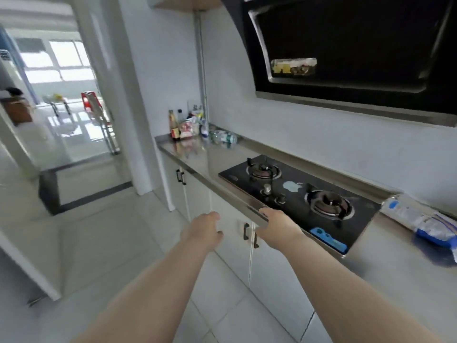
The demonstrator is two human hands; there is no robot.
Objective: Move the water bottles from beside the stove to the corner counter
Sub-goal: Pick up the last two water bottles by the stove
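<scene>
Several clear water bottles [223, 138] with green-white labels stand on the steel counter [197, 157], left of the black two-burner gas stove [296, 194] and against the wall. Both my arms reach forward. My left hand [205, 230] hangs in front of the white cabinet doors below the counter edge, fingers loosely curled, holding nothing. My right hand [277, 227] is at the counter's front edge by the stove, holding nothing. Both hands are far short of the bottles.
Sauce bottles and packets [185, 125] crowd the counter's far-left corner next to the water bottles. A blue-and-white bag [420, 219] lies on the counter right of the stove. A black range hood [358, 50] hangs overhead. A doorway [61, 107] opens at left.
</scene>
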